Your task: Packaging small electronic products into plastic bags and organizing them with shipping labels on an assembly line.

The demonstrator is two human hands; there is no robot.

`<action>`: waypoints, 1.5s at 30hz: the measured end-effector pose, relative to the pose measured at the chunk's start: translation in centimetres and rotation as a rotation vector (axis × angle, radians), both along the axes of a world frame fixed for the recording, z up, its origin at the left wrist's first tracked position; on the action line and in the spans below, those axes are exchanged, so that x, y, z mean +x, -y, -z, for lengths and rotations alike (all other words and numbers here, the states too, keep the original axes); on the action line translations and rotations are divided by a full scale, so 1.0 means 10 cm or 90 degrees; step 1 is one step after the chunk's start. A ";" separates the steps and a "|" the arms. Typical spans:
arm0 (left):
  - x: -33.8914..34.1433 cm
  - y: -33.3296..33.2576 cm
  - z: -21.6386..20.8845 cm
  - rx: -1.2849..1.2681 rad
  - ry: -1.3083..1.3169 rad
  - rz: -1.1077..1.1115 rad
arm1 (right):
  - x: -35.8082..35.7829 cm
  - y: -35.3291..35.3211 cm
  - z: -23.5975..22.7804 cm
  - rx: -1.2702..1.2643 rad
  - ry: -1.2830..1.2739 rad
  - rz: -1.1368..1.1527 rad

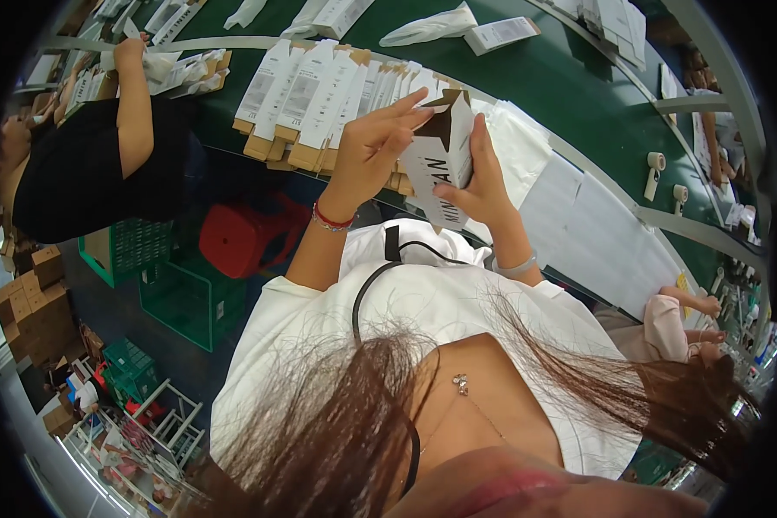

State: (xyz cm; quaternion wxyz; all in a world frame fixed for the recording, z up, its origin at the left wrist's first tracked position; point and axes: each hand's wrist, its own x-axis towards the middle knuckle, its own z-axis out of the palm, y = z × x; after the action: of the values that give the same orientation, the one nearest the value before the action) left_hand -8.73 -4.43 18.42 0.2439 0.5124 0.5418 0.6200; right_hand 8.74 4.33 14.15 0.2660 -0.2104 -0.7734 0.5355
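Observation:
My right hand [489,179] is closed around a white folding carton [436,173] with dark lettering, its thumb across the front. The carton's upper end gapes, showing its brown inside. At that end, on the left, is my left hand [369,155], fingers stretched and apart; their tips reach the edge of the carton, though whether they touch it I cannot tell. Beyond my hands, a row of flattened white cartons [306,95] with brown flaps lies along the edge of the green table [388,22]. White plastic bags [516,142] are beside the carton on the right.
A white boxed item [502,34] and a wrapped white packet [427,26] lie farther back. Two tape rolls [656,162] sit at right. To the left are a co-worker in black [86,168], a red stool [242,237] and green crates [181,298]. Another person's pink sleeve [665,324] shows at right.

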 end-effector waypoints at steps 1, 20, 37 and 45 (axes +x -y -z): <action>0.00 -0.02 -0.01 0.004 0.006 0.005 | -0.01 -0.01 0.00 0.059 -0.033 0.000; 0.08 -0.30 -0.13 -0.249 -0.003 0.055 | 0.06 0.03 -0.15 0.114 -0.032 0.085; 0.65 -0.66 0.02 -0.197 0.155 0.087 | 0.13 -0.08 -0.11 0.142 -0.072 0.329; 0.63 -0.69 0.11 -0.286 -0.089 0.080 | 0.45 -0.12 0.00 0.095 0.014 0.308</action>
State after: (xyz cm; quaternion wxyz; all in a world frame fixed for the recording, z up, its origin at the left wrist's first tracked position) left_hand -2.42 2.43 17.34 0.3514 0.5196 0.6490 0.4306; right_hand 13.25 5.55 14.16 0.3930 -0.3747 -0.7407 0.3955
